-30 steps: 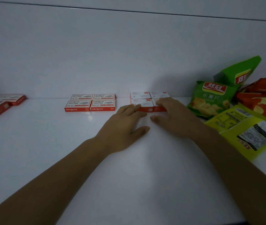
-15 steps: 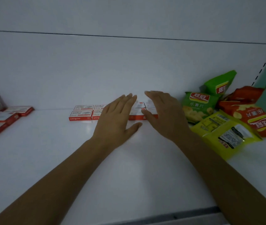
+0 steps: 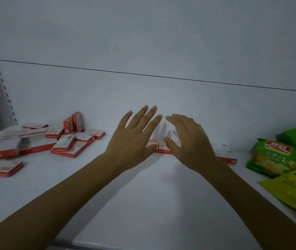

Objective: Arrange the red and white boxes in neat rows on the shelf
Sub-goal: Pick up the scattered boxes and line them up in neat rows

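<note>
While spread open, 2 hands [image 3: 132, 141] empty.

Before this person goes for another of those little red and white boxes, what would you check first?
1. Hands free: ok. The left hand and right hand are open and hold nothing.
2. Boxes to fetch: ok. A jumbled pile lies at the left, with some boxes standing on edge.
3. Tidy rows straight: cannot tell. The hands hide most of them.
4. Room to work: ok. White shelf surface shows in front of the rows.
5. Snack bags out of the way: ok. They lie at the right, apart from the rows.
</note>
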`<state>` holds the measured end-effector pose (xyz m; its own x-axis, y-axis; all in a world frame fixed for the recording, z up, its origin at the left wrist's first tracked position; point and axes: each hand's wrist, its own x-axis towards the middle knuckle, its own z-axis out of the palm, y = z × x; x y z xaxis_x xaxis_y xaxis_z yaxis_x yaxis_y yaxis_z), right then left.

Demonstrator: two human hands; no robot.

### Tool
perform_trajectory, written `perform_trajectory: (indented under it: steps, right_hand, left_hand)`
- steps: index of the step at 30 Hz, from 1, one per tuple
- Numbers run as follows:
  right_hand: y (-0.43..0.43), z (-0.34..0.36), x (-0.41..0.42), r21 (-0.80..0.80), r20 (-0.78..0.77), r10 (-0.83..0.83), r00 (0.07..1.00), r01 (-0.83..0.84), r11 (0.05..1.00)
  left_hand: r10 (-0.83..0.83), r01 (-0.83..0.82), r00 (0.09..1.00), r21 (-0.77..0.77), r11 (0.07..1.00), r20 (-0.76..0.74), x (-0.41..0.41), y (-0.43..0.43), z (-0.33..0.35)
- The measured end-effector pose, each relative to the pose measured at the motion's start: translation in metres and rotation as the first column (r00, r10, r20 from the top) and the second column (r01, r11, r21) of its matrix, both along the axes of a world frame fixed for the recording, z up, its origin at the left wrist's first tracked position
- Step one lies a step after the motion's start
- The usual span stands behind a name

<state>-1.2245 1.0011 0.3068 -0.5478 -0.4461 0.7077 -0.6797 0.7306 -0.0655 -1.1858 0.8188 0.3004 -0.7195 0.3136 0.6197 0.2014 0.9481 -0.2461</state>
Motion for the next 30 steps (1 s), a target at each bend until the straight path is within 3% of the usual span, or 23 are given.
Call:
perform_trajectory:
  steps: [9, 15, 22, 25, 30]
  right_hand:
    - [-0.169, 0.001, 0.029, 0.266, 0.056, 0.192, 0.98, -0.2, 0.943]
    - [-0.264, -0.008, 0.059, 0.303, 0.113, 0.307, 0.945, -0.327, 0.895]
    - [-0.33, -0.018, 0.082, 0.282, 0.178, 0.338, 0.924, -0.377, 0.882]
    - [-0.337, -0.034, 0.088, 0.282, 0.195, 0.394, 0.898, -0.437, 0.854]
    - [-0.33, -0.045, 0.102, 0.21, 0.344, 0.3, 0.89, -0.385, 0.899]
  left_hand:
    - [0.219, -0.216, 0.974, -0.063, 0.974, 0.062, 0.084, -0.158, -0.018]
    - [0.286, -0.31, 0.94, 0.119, 0.943, 0.184, 0.146, -0.261, -0.03]
    - [0.157, -0.231, 0.941, 0.23, 0.946, 0.298, 0.166, -0.323, -0.05]
    - [0.047, -0.133, 0.964, 0.32, 0.938, 0.26, 0.161, -0.329, -0.059]
    - [-0.027, -0.034, 0.984, 0.338, 0.941, 0.176, 0.158, -0.333, -0.065]
